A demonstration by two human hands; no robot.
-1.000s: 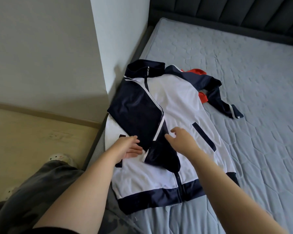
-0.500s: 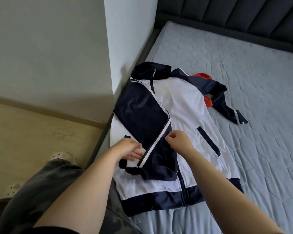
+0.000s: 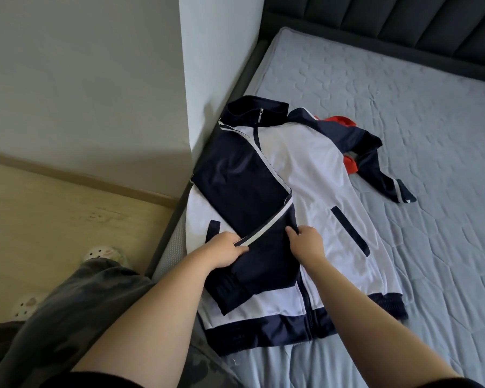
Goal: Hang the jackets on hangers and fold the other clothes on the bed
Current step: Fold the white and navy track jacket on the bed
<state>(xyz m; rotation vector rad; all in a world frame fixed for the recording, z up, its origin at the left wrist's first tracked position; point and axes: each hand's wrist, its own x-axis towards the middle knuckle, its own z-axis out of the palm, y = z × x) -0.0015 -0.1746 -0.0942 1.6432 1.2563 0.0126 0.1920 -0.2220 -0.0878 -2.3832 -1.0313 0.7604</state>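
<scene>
Lying flat on the bed point(image 3: 403, 93), white-and-navy jacket point(image 3: 305, 177), folded-over sleeve point(image 3: 244, 186) pinched at the stripe by left hand point(image 3: 224, 249), other edge pinched by curled right hand point(image 3: 308, 245)

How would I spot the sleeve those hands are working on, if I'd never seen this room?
On the grey mattress, by the wall corner, lies a white and navy jacket. The folded sleeve is laid across its front, pinched by the left hand and right hand. Unlike the other sleeve, sprawled out on the mattress, it covers the white chest.
</scene>
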